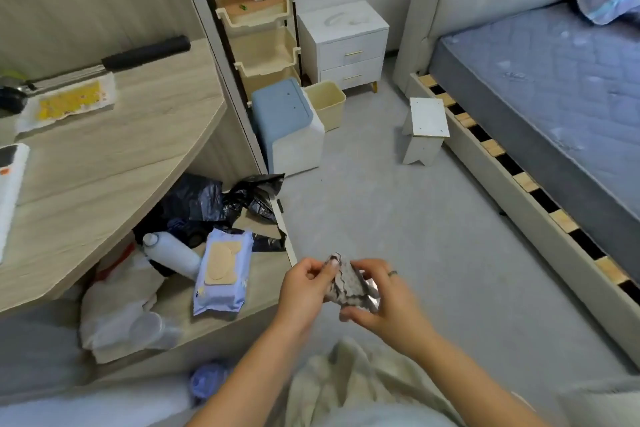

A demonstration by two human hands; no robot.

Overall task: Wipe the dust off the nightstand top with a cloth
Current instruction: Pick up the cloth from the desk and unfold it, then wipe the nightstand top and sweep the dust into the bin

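The white two-drawer nightstand (346,45) stands at the far wall between a shelf rack and the bed, with streaks showing in the dust on its top. Low in the head view, both hands hold a small grey-and-white patterned cloth (349,282) between them. My left hand (304,291) pinches its left edge with fingers and thumb. My right hand (384,302), a ring on one finger, grips its right side from below. The hands are well short of the nightstand, over the grey floor.
A bed with a blue mattress (554,94) runs along the right. A small white stool (426,128), a beige bin (327,104) and a blue-topped box (287,125) stand on the floor ahead. A wooden desk (121,156) is at left, with a wipes pack (221,270) and clutter below.
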